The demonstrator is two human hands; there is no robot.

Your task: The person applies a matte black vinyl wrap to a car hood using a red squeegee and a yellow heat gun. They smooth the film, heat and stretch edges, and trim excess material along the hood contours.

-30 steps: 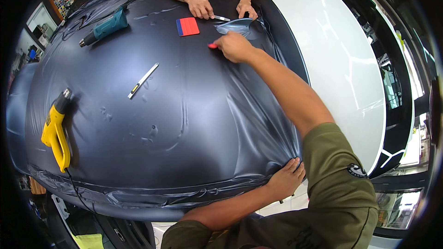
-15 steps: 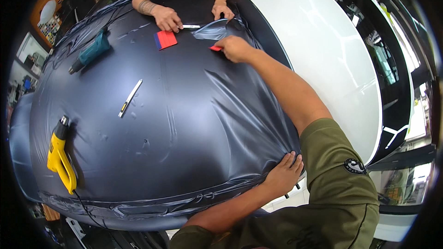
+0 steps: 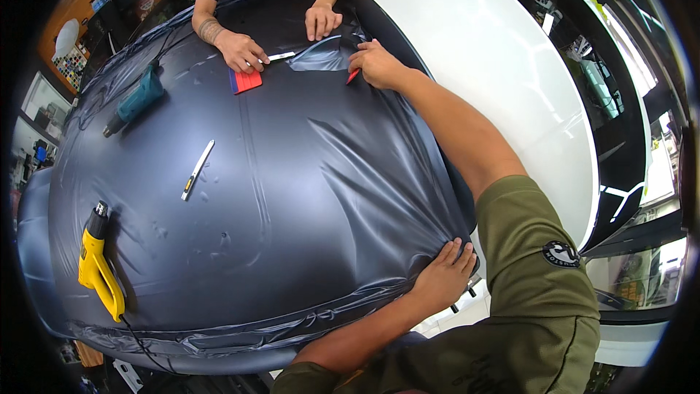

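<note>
A dark satin film (image 3: 240, 248) covers a broad, curved car panel, with creases fanning toward its near right corner. On that corner my left hand (image 3: 446, 271) lies with fingers stretched over the film at the edge. Farther up the right edge, my right hand (image 3: 377, 64) is closed on a small red squeegee (image 3: 353, 76), mostly hidden by the fingers. Beside it is a lighter, shiny patch of film (image 3: 321, 55). Across from me, a co-worker's hand (image 3: 244, 51) holds a slim cutter knife (image 3: 281, 56) and a red squeegee with a blue edge (image 3: 246, 82).
The co-worker's other hand (image 3: 321, 22) rests near the shiny patch. A yellow heat gun (image 3: 100, 266), a teal heat gun (image 3: 138, 99) and another cutter knife (image 3: 197, 170) lie on the film. To the right is a white car panel (image 3: 503, 80). A cord (image 3: 142, 343) trails over the near edge.
My right hand has shifted slightly right, with the red squeegee now turned downward. The co-worker's free hand has moved left, off the shiny patch's tip. My left hand stays at the corner.
</note>
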